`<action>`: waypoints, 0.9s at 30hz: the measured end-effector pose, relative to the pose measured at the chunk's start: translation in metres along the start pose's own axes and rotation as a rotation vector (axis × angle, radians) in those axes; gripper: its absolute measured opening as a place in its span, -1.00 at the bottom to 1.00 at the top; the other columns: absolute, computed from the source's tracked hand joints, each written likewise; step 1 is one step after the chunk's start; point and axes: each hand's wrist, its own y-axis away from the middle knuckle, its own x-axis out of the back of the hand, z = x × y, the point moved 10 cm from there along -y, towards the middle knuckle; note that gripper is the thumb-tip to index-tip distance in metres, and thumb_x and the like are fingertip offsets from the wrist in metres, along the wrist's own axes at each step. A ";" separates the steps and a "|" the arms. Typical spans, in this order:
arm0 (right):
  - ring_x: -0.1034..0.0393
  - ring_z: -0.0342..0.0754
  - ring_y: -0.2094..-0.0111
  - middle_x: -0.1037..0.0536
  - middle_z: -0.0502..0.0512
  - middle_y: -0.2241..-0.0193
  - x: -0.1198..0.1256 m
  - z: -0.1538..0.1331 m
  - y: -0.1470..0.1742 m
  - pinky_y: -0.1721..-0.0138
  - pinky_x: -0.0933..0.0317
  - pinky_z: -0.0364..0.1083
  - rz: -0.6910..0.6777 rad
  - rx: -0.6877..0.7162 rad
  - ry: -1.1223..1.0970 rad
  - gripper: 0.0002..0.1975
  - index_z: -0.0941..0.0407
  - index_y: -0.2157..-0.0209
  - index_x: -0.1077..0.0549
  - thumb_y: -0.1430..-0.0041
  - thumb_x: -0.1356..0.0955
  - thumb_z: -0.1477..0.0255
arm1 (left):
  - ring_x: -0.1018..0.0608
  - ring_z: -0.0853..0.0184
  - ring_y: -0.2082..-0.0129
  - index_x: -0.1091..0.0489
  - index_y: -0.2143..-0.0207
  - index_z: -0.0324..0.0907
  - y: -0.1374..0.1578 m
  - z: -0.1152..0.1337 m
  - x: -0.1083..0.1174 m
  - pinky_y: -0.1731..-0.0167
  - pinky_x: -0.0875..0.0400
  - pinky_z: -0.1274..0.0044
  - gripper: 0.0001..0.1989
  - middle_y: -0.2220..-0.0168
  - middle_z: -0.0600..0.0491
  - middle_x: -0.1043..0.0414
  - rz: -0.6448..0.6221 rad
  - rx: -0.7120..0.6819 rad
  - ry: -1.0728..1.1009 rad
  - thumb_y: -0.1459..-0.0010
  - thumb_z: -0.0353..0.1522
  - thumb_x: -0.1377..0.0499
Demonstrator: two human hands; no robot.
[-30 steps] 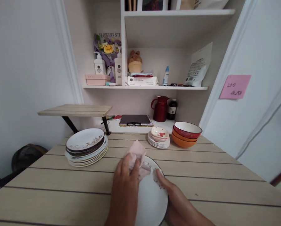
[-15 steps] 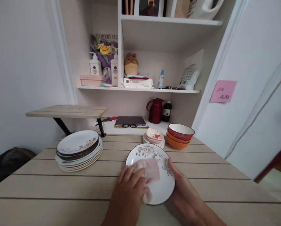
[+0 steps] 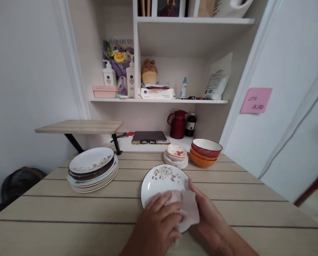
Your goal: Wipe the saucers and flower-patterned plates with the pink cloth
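Observation:
A white plate with a brown floral pattern and a dark rim is held tilted above the table. My right hand grips its right edge, thumb on top and fingers underneath. A pale pink tissue lies on the lower part of the plate. My left hand presses the tissue against the plate, its fingers bent over it and slightly blurred. The plate's lower rim is mostly hidden by my left hand and the tissue.
A stack of plates stands at the left, near a small raised shelf. Small dishes and stacked bowls are behind the plate on the right. Farther back are a laptop, a red jug and a dark bottle.
My left hand and the tissue have slid right and down across the plate, uncovering its left and middle parts. My right hand keeps its grip. The view has shifted slightly.

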 end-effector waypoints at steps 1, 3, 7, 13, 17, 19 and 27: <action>-0.48 0.13 0.12 -0.61 0.36 0.18 0.002 -0.008 0.001 -0.05 -0.19 0.07 0.008 0.014 0.005 -0.33 0.32 0.02 -0.45 -0.14 -0.28 -0.01 | -0.40 0.27 -0.15 -0.43 0.07 0.00 0.002 -0.005 0.003 -0.15 -0.33 0.31 -0.77 -0.02 0.16 -0.49 0.036 0.018 -0.026 -0.21 -0.29 -0.16; -0.46 0.17 0.07 -0.60 0.34 0.15 0.004 -0.018 0.002 -0.08 -0.16 0.14 0.029 0.043 0.017 -0.31 0.27 -0.02 -0.44 -0.12 -0.29 -0.03 | -0.45 0.28 -0.10 -0.44 0.08 -0.02 0.005 -0.017 0.009 -0.11 -0.38 0.33 -0.77 0.01 0.14 -0.52 0.120 0.063 -0.111 -0.21 -0.37 -0.14; -0.43 0.18 0.02 -0.60 0.32 0.11 -0.007 -0.002 0.005 -0.11 -0.12 0.15 -0.006 0.044 0.024 -0.34 0.22 -0.06 -0.42 -0.12 -0.30 0.00 | -0.42 0.23 -0.13 -0.34 -0.08 -0.16 0.010 -0.022 0.021 -0.10 -0.40 0.29 -0.65 -0.09 0.00 -0.44 0.232 0.084 -0.281 -0.24 -0.38 -0.08; -0.46 0.08 0.06 -0.61 0.28 0.12 -0.024 0.039 0.008 -0.12 -0.14 0.02 -0.069 -0.043 -0.008 -0.42 0.27 -0.06 -0.42 -0.18 -0.31 0.10 | -0.22 0.24 -0.27 -0.21 -0.20 -0.14 0.002 -0.003 0.025 -0.20 -0.27 0.27 -0.56 -0.20 0.03 -0.31 0.166 0.034 -0.267 -0.27 -0.42 -0.03; -0.47 0.12 0.06 -0.61 0.36 0.18 -0.018 0.022 0.006 -0.10 -0.16 0.05 -0.042 -0.053 -0.028 -0.35 0.36 0.02 -0.45 -0.18 -0.27 0.04 | -0.32 0.30 -0.21 -0.36 -0.04 -0.06 -0.002 0.019 0.013 -0.18 -0.30 0.35 -0.69 -0.10 0.16 -0.43 0.060 -0.147 -0.134 -0.25 -0.37 -0.07; -0.46 0.14 0.06 -0.61 0.38 0.18 -0.014 0.004 0.005 -0.10 -0.16 0.08 -0.045 -0.012 -0.025 -0.33 0.36 0.03 -0.45 -0.17 -0.27 0.02 | -0.39 0.30 -0.17 -0.39 0.00 -0.06 -0.001 0.019 0.011 -0.13 -0.36 0.37 -0.72 -0.07 0.17 -0.46 0.065 -0.163 -0.150 -0.26 -0.35 -0.08; -0.45 0.13 0.03 -0.60 0.30 0.11 -0.017 0.008 0.006 -0.13 -0.13 0.08 -0.074 0.048 -0.004 -0.39 0.26 -0.05 -0.42 -0.18 -0.28 0.06 | -0.39 0.18 -0.16 -0.33 -0.10 -0.16 0.011 -0.022 0.028 -0.12 -0.36 0.23 -0.63 -0.12 -0.03 -0.41 0.227 0.071 -0.357 -0.25 -0.39 -0.05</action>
